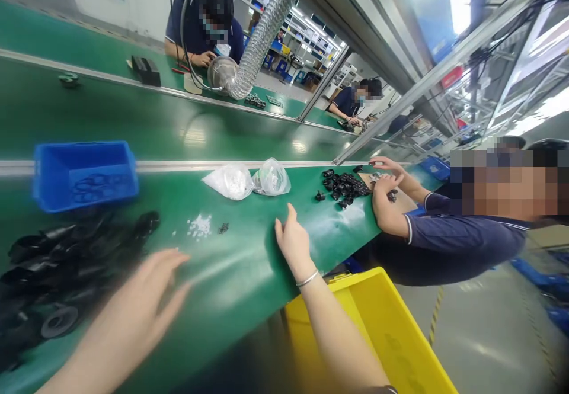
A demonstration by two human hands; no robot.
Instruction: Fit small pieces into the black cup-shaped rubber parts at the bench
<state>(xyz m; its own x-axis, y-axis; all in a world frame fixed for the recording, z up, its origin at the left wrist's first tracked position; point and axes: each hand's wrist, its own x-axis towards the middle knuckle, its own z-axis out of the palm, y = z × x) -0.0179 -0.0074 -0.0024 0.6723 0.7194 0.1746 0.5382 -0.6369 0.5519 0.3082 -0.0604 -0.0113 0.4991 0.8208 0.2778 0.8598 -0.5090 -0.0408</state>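
Note:
My left hand (149,293), somewhat blurred, hovers over the green table with thumb and fingers apart and nothing between them. It is nearest to a heap of black parts (84,263) on the left. My right hand (293,240) is over the table too, thumb and forefinger spread, with no object in it. Between the hands and farther back lie small white pieces (199,227) and a little cluster of tiny dark pieces (223,228). Behind these, two clear plastic bags (233,182) (271,178) rest side by side.
A blue bin (86,176) stands at the back left. A yellow crate (377,329) is below the table edge at right. Beside it, a person (462,240) handles parts near a black pile (344,186). Across the belt, another person (178,23) works by a silver duct (262,38).

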